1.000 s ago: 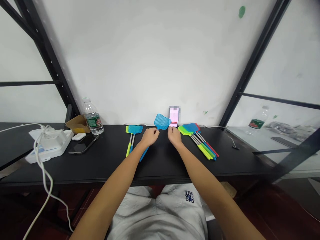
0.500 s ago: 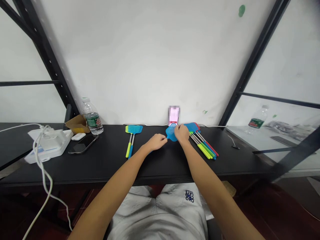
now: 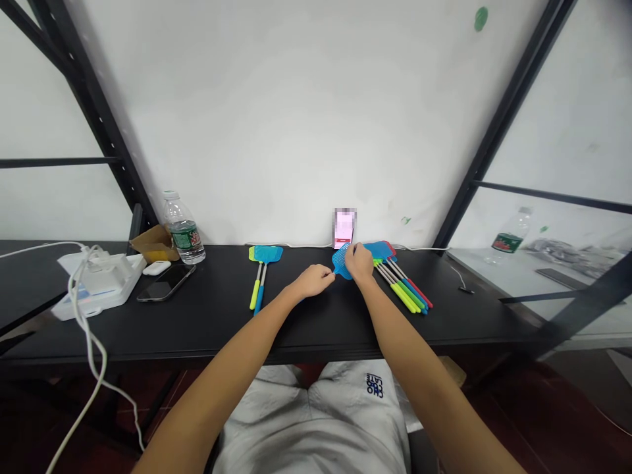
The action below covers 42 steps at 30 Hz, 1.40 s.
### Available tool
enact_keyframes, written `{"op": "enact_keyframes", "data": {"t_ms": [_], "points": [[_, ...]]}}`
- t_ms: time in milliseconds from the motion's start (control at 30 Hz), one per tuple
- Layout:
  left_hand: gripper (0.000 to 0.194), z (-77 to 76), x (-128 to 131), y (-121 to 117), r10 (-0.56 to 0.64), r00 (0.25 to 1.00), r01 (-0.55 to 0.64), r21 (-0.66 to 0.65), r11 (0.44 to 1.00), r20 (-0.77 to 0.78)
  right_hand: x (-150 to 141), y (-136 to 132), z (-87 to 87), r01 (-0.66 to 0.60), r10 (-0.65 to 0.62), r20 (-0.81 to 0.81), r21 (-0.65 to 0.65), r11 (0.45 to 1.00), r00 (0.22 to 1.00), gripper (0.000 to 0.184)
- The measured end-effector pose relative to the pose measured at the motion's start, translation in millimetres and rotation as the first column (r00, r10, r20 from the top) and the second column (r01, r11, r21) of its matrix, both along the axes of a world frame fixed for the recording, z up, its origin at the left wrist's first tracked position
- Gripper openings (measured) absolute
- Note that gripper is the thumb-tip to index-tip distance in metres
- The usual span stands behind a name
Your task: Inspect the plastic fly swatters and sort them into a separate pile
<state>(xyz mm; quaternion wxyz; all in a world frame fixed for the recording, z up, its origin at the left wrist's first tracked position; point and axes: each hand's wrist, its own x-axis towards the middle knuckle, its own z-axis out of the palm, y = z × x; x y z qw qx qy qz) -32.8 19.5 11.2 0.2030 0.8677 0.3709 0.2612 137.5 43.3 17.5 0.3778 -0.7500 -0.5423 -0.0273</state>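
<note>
A blue fly swatter's meshed head (image 3: 340,259) is raised over the middle of the black table. My right hand (image 3: 360,264) grips the head by its right side, fingers closed. At its narrow neck my left hand (image 3: 315,281) is closed in a pinch; the handle does not show. To the left lie a blue fly swatter (image 3: 268,255) and a yellow-green fly swatter (image 3: 254,294), heads overlapping. Right of my right hand, several fly swatters (image 3: 402,289) with yellow-green, green, blue and red handles lie fanned out, their heads stacked and partly covered by that hand.
A phone (image 3: 343,230) leans on the wall behind the swatter. At left are a water bottle (image 3: 185,236), a cardboard box (image 3: 155,245), a dark phone (image 3: 166,284), a white case (image 3: 157,268) and a power strip (image 3: 101,293) with cables. Black posts (image 3: 503,125) frame the table (image 3: 207,329).
The blue swatter head has turned and tilted slightly, showing narrower beside my right hand. My left hand has shifted a little to the right. The other swatters lie as before.
</note>
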Motion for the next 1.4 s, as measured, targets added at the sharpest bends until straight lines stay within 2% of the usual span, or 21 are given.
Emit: {"op": "enact_keyframes", "data": {"t_ms": [333,700,867,1133,1267,1400], "points": [[0.041,-1.9,3,0,0.011,1.0,-0.01,0.005,1.0,-0.023,5,7,-4.0,0.017,-0.009,-0.106,0.073,0.997,0.994,0.044],[0.048,-0.9,4,0,0.021,0.999,-0.021,-0.003,1.0,-0.043,5,8,-5.0,0.035,-0.02,-0.12,0.12,0.992,0.993,0.049],[0.042,-0.8,3,0,-0.005,0.996,0.005,0.004,1.0,-0.094,7,10,-8.6,0.051,-0.044,-0.094,0.068,0.996,0.995,0.054],[0.023,-5.1,5,1,0.047,0.99,-0.032,0.113,0.993,-0.133,7,11,-11.4,0.016,-0.024,-0.076,-0.108,0.994,0.997,0.052],[0.022,-6.8,6,2,0.066,0.984,-0.05,0.101,0.994,-0.166,8,14,-13.7,-0.011,-0.003,-0.072,-0.198,0.98,0.997,0.049],[0.024,-8.5,5,3,0.073,0.98,-0.054,0.108,0.993,-0.184,9,16,-15.4,-0.03,0.017,-0.056,-0.232,0.972,0.998,0.048]]}}
